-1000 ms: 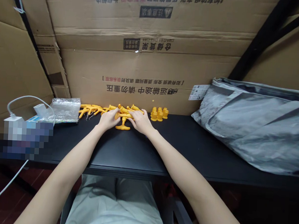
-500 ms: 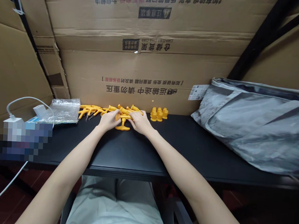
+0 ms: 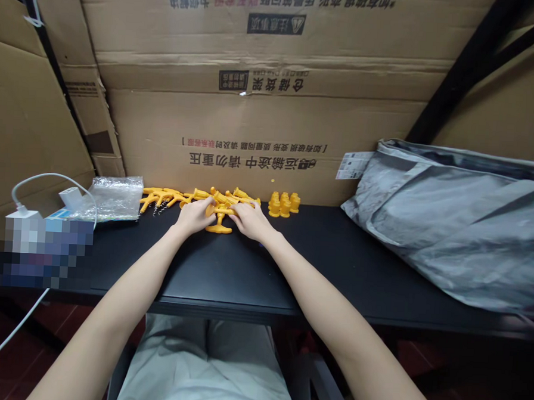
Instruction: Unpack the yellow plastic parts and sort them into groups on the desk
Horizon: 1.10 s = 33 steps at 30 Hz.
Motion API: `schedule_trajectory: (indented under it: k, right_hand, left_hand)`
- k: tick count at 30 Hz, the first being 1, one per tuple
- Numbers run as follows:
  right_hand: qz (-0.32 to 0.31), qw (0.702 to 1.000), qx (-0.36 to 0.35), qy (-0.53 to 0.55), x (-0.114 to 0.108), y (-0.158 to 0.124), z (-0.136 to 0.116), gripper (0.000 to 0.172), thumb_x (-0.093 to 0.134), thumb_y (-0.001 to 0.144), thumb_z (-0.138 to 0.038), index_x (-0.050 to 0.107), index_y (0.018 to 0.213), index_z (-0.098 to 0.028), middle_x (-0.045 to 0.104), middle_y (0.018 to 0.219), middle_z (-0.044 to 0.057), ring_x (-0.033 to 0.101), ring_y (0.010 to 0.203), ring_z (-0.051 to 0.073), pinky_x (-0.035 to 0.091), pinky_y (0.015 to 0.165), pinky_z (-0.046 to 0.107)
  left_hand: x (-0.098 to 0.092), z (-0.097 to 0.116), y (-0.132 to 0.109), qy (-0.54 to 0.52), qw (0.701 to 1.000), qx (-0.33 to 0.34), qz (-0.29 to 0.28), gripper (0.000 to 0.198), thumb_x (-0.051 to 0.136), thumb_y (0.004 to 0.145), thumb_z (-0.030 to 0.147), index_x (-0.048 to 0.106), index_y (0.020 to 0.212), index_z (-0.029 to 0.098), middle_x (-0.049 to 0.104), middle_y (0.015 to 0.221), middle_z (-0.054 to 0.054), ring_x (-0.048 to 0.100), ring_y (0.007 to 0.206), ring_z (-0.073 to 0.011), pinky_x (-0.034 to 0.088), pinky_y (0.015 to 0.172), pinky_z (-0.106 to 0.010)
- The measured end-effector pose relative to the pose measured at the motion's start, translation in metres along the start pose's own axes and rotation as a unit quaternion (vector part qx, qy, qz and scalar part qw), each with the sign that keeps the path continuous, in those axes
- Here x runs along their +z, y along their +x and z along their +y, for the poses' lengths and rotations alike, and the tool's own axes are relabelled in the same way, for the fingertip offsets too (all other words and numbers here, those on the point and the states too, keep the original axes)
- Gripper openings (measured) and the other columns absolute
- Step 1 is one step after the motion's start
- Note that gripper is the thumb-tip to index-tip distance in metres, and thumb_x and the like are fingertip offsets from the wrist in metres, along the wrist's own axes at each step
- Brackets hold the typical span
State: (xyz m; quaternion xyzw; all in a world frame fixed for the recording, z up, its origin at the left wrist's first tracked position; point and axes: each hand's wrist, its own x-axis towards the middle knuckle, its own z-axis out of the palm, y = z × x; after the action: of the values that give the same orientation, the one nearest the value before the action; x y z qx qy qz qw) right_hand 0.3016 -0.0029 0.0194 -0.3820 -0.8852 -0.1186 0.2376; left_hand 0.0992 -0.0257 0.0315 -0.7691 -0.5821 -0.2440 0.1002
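Observation:
At the far side of the table, my left hand (image 3: 195, 215) is closed, with thumb and fingers on the left end of a yellow bar-shaped plastic piece (image 3: 224, 210). My right hand (image 3: 250, 219) pinches the right end of the same piece. Just below it, a yellow plastic part with a wide T-shaped foot (image 3: 219, 228) points toward me; whether the two are joined I cannot tell. Behind my fingers lies a pile of yellow plastic parts (image 3: 217, 195), partly covered by my hands.
Several yellow branch-shaped pieces (image 3: 163, 196) and small dark springs (image 3: 161, 206) lie left of the pile. Several short yellow knobs (image 3: 285, 206) stand to the right. A clear plastic bag (image 3: 115, 198), white charger (image 3: 24, 229), grey bag (image 3: 449, 227) and cardboard wall (image 3: 262, 122) surround the black table (image 3: 227, 275).
My right hand's fingers have shifted slightly on the yellow bar-shaped piece, while my left hand stays nearly in place. The surrounding parts look unchanged.

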Motion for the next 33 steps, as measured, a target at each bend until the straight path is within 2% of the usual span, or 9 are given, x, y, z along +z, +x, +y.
schedule_trajectory:
  k: [5, 10, 15, 18, 23, 26, 29, 31, 33]
  right_hand:
    - [0.028, 0.999, 0.018, -0.005, -0.001, 0.0, 0.006, 0.017, 0.053, 0.089, -0.022, 0.057, 0.104, -0.016, 0.068, 0.107, 0.015, 0.06, 0.104, 0.027, 0.033, 0.095, 0.043]
    - [0.064, 0.996, 0.059, -0.007, 0.002, -0.002, 0.022, 0.017, 0.053, 0.088, -0.026, 0.058, 0.101, -0.017, 0.069, 0.101, 0.014, 0.061, 0.097, 0.028, 0.035, 0.09, 0.042]
    - [0.174, 0.977, 0.12, 0.018, 0.003, -0.005, 0.044, 0.025, 0.045, 0.091, -0.031, 0.059, 0.107, -0.018, 0.068, 0.106, 0.014, 0.059, 0.096, 0.028, 0.036, 0.086, 0.041]
    - [0.251, 0.949, 0.192, 0.025, 0.0, -0.008, 0.061, 0.03, 0.046, 0.09, -0.035, 0.059, 0.11, -0.017, 0.066, 0.108, 0.016, 0.057, 0.099, 0.029, 0.035, 0.088, 0.041]
    - [0.331, 0.866, 0.374, 0.031, -0.005, -0.026, 0.095, 0.035, 0.045, 0.088, -0.039, 0.055, 0.112, -0.016, 0.062, 0.113, 0.017, 0.052, 0.106, 0.029, 0.035, 0.091, 0.043]
    - [0.329, 0.829, 0.448, 0.06, 0.0, -0.041, 0.114, 0.029, 0.049, 0.085, -0.035, 0.055, 0.107, -0.017, 0.063, 0.111, 0.016, 0.052, 0.105, 0.028, 0.036, 0.092, 0.042]
    - [0.302, 0.792, 0.518, 0.117, 0.01, -0.051, 0.128, 0.021, 0.056, 0.078, -0.031, 0.055, 0.096, -0.02, 0.064, 0.101, 0.011, 0.056, 0.097, 0.025, 0.04, 0.09, 0.04]
    - [0.278, 0.768, 0.557, 0.152, 0.017, -0.055, 0.134, 0.019, 0.061, 0.071, -0.024, 0.054, 0.089, -0.022, 0.064, 0.094, 0.008, 0.058, 0.092, 0.024, 0.043, 0.087, 0.038]
    - [0.267, 0.756, 0.574, 0.168, 0.022, -0.056, 0.138, 0.021, 0.061, 0.066, -0.016, 0.052, 0.084, -0.022, 0.063, 0.089, 0.006, 0.06, 0.09, 0.023, 0.045, 0.086, 0.037]
  left_hand:
    - [0.001, -0.002, 0.001, -0.009, 1.0, -0.012, 0.011, 0.033, 0.055, 0.08, 0.032, 0.061, 0.112, 0.024, 0.073, 0.095, -0.004, 0.068, 0.089, -0.0229, 0.047, 0.074, -0.029]
    - [0.001, -0.008, 0.001, -0.023, 0.999, -0.037, 0.027, 0.03, 0.057, 0.081, 0.035, 0.062, 0.109, 0.025, 0.072, 0.086, -0.004, 0.068, 0.083, -0.0231, 0.046, 0.071, -0.029]
    - [0.001, -0.014, 0.002, -0.033, 0.995, -0.084, 0.032, 0.026, 0.055, 0.083, 0.036, 0.061, 0.106, 0.025, 0.069, 0.074, -0.001, 0.067, 0.077, -0.021, 0.044, 0.067, -0.027]
    - [0.003, -0.02, 0.004, -0.037, 0.993, -0.11, 0.033, 0.023, 0.051, 0.085, 0.031, 0.062, 0.103, 0.022, 0.069, 0.074, -0.003, 0.067, 0.076, -0.0207, 0.043, 0.065, -0.027]
    - [0.01, -0.034, 0.008, -0.098, 0.982, -0.154, 0.052, 0.022, 0.049, 0.081, 0.022, 0.062, 0.098, 0.02, 0.064, 0.066, -0.001, 0.063, 0.069, -0.0186, 0.041, 0.062, -0.026]
    - [0.014, -0.041, 0.009, -0.154, 0.969, -0.172, 0.087, 0.021, 0.047, 0.078, 0.019, 0.063, 0.092, 0.02, 0.059, 0.061, 0.002, 0.06, 0.064, -0.0165, 0.042, 0.062, -0.026]
    - [0.018, -0.044, 0.011, -0.223, 0.951, -0.186, 0.104, 0.024, 0.046, 0.074, 0.016, 0.063, 0.092, 0.019, 0.056, 0.058, 0.003, 0.057, 0.06, -0.0151, 0.044, 0.063, -0.026]
    - [0.019, -0.044, 0.012, -0.291, 0.929, -0.204, 0.098, 0.03, 0.046, 0.073, 0.014, 0.062, 0.098, 0.017, 0.059, 0.061, 0.002, 0.057, 0.059, -0.0141, 0.047, 0.063, -0.026]
    - [0.02, -0.043, 0.013, -0.368, 0.896, -0.229, 0.093, 0.037, 0.046, 0.072, 0.013, 0.06, 0.106, 0.016, 0.064, 0.068, 0.0, 0.058, 0.058, -0.0129, 0.048, 0.059, -0.025]
